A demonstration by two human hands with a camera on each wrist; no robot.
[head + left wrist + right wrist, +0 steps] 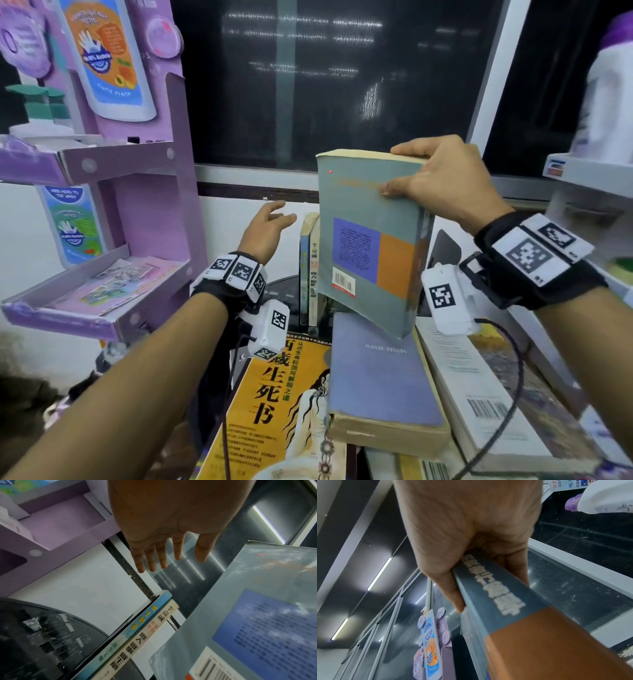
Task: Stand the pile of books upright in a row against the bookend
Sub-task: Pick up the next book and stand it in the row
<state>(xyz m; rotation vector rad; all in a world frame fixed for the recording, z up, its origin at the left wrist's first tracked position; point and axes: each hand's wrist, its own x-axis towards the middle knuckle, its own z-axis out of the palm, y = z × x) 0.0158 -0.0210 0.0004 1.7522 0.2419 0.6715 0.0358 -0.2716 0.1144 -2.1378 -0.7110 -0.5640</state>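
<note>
My right hand (431, 178) grips the top corner of a thick grey-green book (363, 240), thumb on its back cover, and holds it upright in the air above the pile. Its grey and orange spine (505, 608) fills the right wrist view. Two thin books (310, 270) stand upright just left of it, the blue spine (137, 627) and the cream spine (145, 639) side by side. My left hand (270, 222) hovers open above and left of them, fingers (150, 559) straight, touching nothing. A lavender book (380, 380) lies flat below. A dark panel (443, 253), perhaps the bookend, shows behind the held book.
A yellow-covered book (274, 404) and a white book with a barcode (479, 404) lie flat around the lavender one. A purple cardboard display shelf (113, 164) stands at the left, a white shelf (589, 171) at the right, a dark window (325, 85) behind.
</note>
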